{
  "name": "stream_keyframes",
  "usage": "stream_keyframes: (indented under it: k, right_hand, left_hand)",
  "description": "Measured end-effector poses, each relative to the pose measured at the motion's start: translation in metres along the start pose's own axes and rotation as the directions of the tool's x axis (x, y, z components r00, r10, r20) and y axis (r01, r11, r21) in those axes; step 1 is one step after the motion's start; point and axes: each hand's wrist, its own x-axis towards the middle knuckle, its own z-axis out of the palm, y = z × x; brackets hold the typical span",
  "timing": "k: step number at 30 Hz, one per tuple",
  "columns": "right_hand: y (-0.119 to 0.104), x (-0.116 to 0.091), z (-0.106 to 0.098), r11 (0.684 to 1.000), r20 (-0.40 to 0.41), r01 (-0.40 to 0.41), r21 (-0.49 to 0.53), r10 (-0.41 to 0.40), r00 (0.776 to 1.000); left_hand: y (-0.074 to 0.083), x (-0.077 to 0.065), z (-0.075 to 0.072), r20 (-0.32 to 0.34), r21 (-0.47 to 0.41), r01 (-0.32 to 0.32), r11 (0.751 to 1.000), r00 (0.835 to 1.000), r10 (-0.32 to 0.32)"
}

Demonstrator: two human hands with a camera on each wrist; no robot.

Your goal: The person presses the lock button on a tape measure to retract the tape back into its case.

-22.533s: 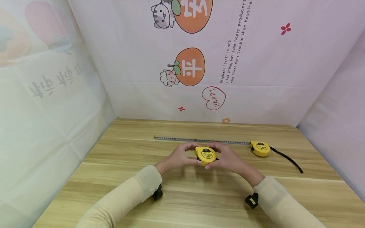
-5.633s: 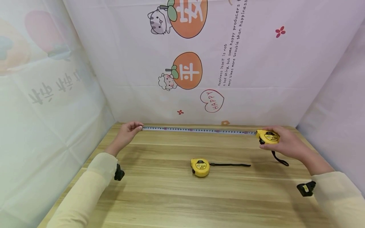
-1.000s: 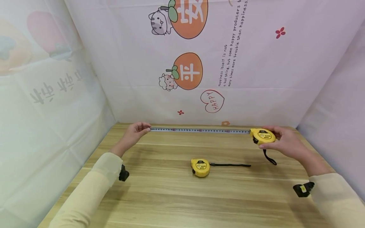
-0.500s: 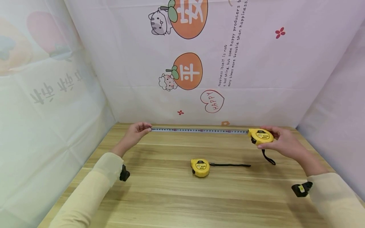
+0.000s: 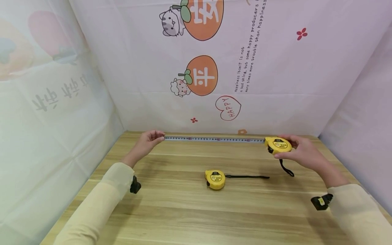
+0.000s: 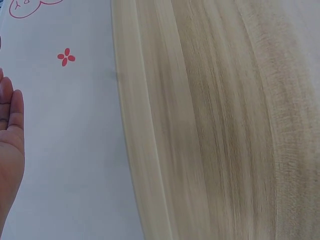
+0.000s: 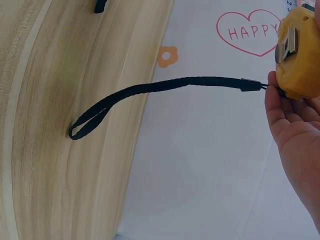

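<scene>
My right hand [image 5: 301,152] grips a yellow tape measure [image 5: 278,145] above the back right of the table, its thumb on the near side. From the case hangs a black wrist strap [image 7: 165,86], ending in a loop. The blade [image 5: 211,139] runs out straight and level to the left, its printed numbers facing up. At the far end my left hand [image 5: 147,143] pinches the blade's tip between thumb and fingers, which hide the tip. A second yellow tape measure [image 5: 215,179] lies on the wood in front, its blade drawn in and its strap [image 5: 247,177] stretched to the right.
The wooden table [image 5: 196,217] ends at a white printed cloth [image 5: 147,102] hanging behind it. More cloth [image 5: 61,136] closes off the left side, and another sheet stands at the right. Wrist cameras with black mounts [image 5: 135,185] sit under both sleeves.
Over the last second the hands draw slightly together, and less blade shows between them. Far earlier both hands held one tape measure at the middle, while the other lay extended behind.
</scene>
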Motion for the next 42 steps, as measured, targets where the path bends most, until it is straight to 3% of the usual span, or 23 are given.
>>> stream_keyframes:
  k: [15,32,42]
  right_hand:
    - [-0.003,0.005,0.005,1.000,0.008,-0.006,0.013,0.006,1.000]
    - [-0.006,0.006,0.008,0.999,0.022,-0.024,0.037,0.023,0.999]
    - [-0.010,0.007,0.010,0.999,0.020,-0.046,0.019,0.046,0.999]
  left_hand:
    - [0.005,0.004,0.004,0.015,-0.023,0.025,0.999,1.000,-0.024]
    - [0.000,0.003,0.004,0.009,-0.016,-0.017,1.000,1.000,0.018]
    - [0.001,0.004,0.005,0.008,-0.017,0.005,1.000,1.000,-0.005]
